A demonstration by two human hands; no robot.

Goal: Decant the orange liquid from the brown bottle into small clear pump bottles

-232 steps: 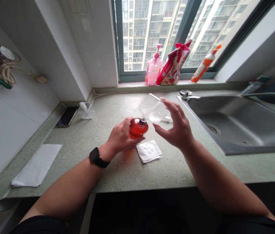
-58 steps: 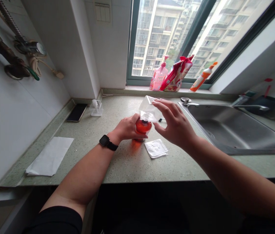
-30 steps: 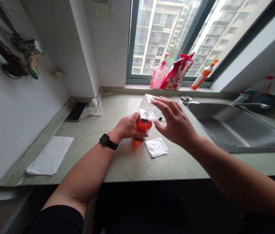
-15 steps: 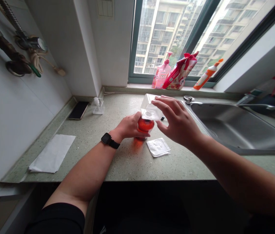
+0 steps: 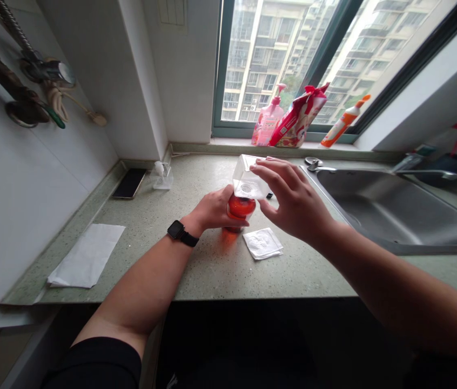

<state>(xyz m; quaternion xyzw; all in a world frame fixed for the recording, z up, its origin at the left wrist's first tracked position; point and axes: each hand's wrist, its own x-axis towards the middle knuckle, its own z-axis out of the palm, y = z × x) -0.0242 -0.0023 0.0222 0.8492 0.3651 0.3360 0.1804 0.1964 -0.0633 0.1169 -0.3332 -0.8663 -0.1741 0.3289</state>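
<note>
My left hand (image 5: 217, 208), with a black watch on its wrist, is wrapped round a bottle of red liquid (image 5: 241, 206) standing on the counter. A clear, square-sided bottle (image 5: 243, 174) is upside down on top of it, with a little clear liquid around its neck; the join is partly hidden. My right hand (image 5: 291, 197) is at the clear bottle's right side, fingers stretched and thumb apart. Its fingertips overlap the bottle, but I cannot tell how firmly they touch. A small black cap (image 5: 269, 195) lies behind the thumb. Close in front is a folded white tissue (image 5: 263, 243).
A larger white paper (image 5: 86, 255), a phone (image 5: 128, 183) and a small clear pump bottle (image 5: 162, 175) lie to the left. At right is a steel sink (image 5: 398, 216). The windowsill holds a pink pump bottle (image 5: 268, 124), a red pouch (image 5: 299, 119) and an orange-white bottle (image 5: 344, 123).
The view has shifted very slightly. Both hands and the two stacked bottles keep their places.
</note>
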